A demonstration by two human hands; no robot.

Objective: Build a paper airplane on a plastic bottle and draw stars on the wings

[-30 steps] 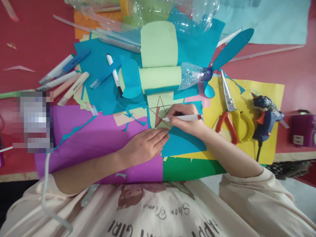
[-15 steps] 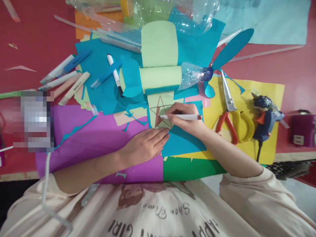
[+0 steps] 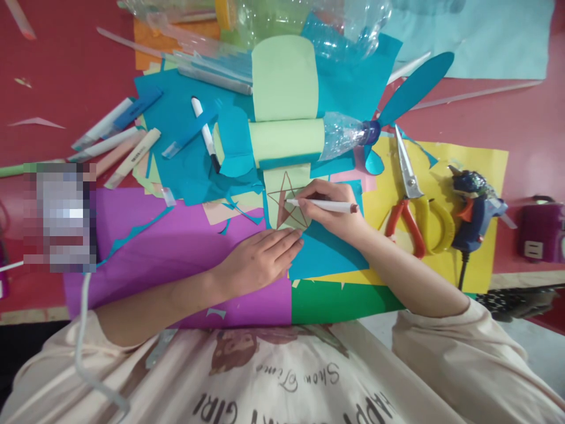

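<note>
A red table (image 3: 66,70) carries purple paper (image 3: 176,247) and yellow paper (image 3: 481,265).

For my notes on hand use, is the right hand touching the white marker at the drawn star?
Touching. The head view shows the right hand holding the white marker, its barrel between thumb and fingers.

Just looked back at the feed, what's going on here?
The person's right hand holds a white marker, its tip at a brown star on a pale green paper wing beside a paper-wrapped plastic bottle. The star's lower-left point is coloured in; the right hand covers part of it. The left hand lies flat near the wing's lower edge. Scissors and a glue gun lie on yellow paper.
</note>
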